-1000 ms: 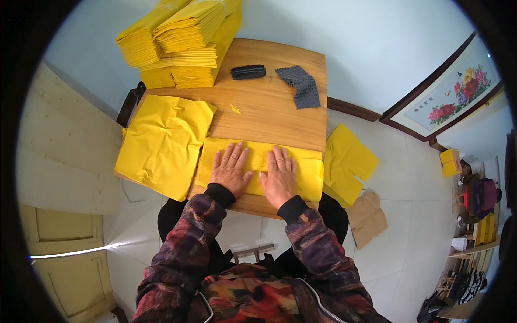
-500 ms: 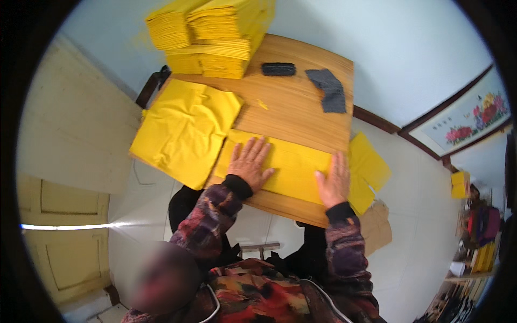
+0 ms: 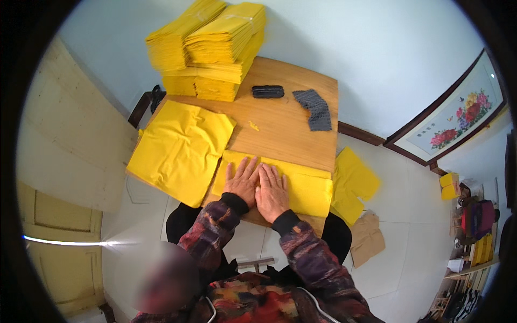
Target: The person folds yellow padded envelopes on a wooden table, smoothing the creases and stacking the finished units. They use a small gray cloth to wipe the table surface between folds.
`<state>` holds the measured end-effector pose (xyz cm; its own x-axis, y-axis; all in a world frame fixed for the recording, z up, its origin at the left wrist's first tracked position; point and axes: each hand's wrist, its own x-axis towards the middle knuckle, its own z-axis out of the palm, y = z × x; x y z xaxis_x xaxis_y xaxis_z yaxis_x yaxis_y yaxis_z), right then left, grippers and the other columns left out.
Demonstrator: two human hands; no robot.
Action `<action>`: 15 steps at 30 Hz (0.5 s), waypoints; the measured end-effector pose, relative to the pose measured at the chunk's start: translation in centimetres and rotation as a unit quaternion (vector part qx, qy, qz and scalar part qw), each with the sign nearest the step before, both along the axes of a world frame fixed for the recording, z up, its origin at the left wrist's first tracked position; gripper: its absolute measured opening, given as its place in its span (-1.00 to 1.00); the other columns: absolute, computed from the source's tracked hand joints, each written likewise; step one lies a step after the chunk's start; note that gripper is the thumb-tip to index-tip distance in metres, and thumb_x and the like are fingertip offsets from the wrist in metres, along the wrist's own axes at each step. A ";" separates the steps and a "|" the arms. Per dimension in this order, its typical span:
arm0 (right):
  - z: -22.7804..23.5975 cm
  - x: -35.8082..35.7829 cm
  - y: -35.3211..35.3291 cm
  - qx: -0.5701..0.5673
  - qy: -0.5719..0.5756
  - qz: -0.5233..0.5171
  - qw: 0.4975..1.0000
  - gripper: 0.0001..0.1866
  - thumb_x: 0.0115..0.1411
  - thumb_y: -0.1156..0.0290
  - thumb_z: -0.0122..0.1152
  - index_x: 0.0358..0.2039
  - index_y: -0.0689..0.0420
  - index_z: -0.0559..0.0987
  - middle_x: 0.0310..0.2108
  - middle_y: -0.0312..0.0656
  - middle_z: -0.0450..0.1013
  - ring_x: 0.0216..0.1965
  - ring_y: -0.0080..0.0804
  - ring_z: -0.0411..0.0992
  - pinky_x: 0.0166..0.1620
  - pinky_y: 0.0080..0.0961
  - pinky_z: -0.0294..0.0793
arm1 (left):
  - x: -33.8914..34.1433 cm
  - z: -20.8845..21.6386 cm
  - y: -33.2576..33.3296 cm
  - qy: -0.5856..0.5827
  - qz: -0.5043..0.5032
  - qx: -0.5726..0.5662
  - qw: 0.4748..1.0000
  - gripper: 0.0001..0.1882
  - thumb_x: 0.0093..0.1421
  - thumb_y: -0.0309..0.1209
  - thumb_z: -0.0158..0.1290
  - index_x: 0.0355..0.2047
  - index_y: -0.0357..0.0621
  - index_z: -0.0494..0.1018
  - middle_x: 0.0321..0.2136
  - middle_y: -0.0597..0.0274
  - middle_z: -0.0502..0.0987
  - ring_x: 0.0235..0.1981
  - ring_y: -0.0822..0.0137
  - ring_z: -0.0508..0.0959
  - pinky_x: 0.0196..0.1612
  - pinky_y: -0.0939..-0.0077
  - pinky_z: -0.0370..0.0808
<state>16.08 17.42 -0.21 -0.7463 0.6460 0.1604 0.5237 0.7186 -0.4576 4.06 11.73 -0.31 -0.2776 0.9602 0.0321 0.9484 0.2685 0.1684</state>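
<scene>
Sheet (image 3: 308, 188), yellow and folded, lay along the near edge of the table (image 3: 293, 144) beneath left hand (image 3: 240, 185) and right hand (image 3: 272, 195), fingers flat, ungripping; seemingly light, soft, best taken by its right end

You wear a patterned jacket (image 3: 253, 296) and black trousers (image 3: 337, 237).
Mottled red, orange and dark patches cover its front at 6 o'clock, with pale, zip-like edging (image 3: 325, 314) on either side; purplish, rust-streaked sleeves (image 3: 309, 253) at 7 and 5 o'clock end in snug black cuffs (image 3: 285, 222); your left hand (image 3: 242, 185) and right hand (image 3: 272, 196) are bare.
</scene>
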 end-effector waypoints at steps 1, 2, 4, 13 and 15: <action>-0.2 0.0 0.5 0.015 -0.008 -0.007 1.000 -0.34 0.20 0.14 0.07 0.24 0.19 0.23 0.34 -0.08 0.04 0.37 -0.07 -0.07 0.33 0.05 -0.17 | 0.0 0.1 0.0 -0.004 0.000 0.011 1.000 -0.35 0.19 -0.09 -0.12 0.30 0.11 0.14 0.36 0.30 0.04 0.38 0.20 -0.01 0.34 -0.10 -0.22; -0.2 0.4 1.1 0.019 -0.033 -0.011 0.999 -0.33 0.21 0.09 0.04 0.25 0.19 0.23 0.35 -0.11 0.03 0.38 -0.11 -0.08 0.34 0.04 -0.19 | 0.1 0.1 0.1 -0.008 0.000 0.014 1.000 -0.34 0.19 -0.06 -0.10 0.30 0.10 0.13 0.36 0.30 0.05 0.38 0.19 0.00 0.34 -0.10 -0.22; -0.1 2.3 2.1 0.032 -0.081 -0.032 0.996 -0.26 0.23 -0.04 -0.02 0.29 0.17 0.18 0.38 -0.15 -0.02 0.40 -0.19 -0.12 0.36 0.00 -0.25 | 0.2 0.1 0.0 -0.013 0.002 0.030 0.999 -0.31 0.19 -0.01 -0.08 0.30 0.09 0.13 0.35 0.28 0.05 0.38 0.18 0.00 0.34 -0.09 -0.21; 0.0 9.8 5.9 0.040 -0.118 -0.126 0.984 -0.22 0.22 0.04 0.05 0.30 0.23 0.09 0.39 -0.10 -0.09 0.40 -0.11 -0.18 0.38 -0.09 -0.22 | -1.9 0.3 -0.8 -0.015 0.068 0.001 0.998 -0.31 0.26 0.02 -0.15 0.31 -0.01 0.09 0.36 0.23 0.03 0.38 0.16 -0.01 0.36 0.01 -0.20; -0.1 9.7 5.8 0.054 -0.118 -0.129 0.983 -0.23 0.23 0.05 0.05 0.30 0.23 0.09 0.39 -0.09 -0.09 0.40 -0.09 -0.18 0.38 -0.08 -0.21 | -0.4 0.9 0.7 0.014 0.073 -0.035 0.997 -0.33 0.27 -0.01 -0.16 0.31 -0.02 0.10 0.36 0.23 0.03 0.38 0.18 -0.01 0.36 0.02 -0.18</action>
<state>25.77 23.24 -0.33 -0.5851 0.8070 0.0796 0.7769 0.5860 -0.2303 3.63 12.40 0.60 -0.4149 0.9095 -0.0237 0.9022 0.4147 0.1184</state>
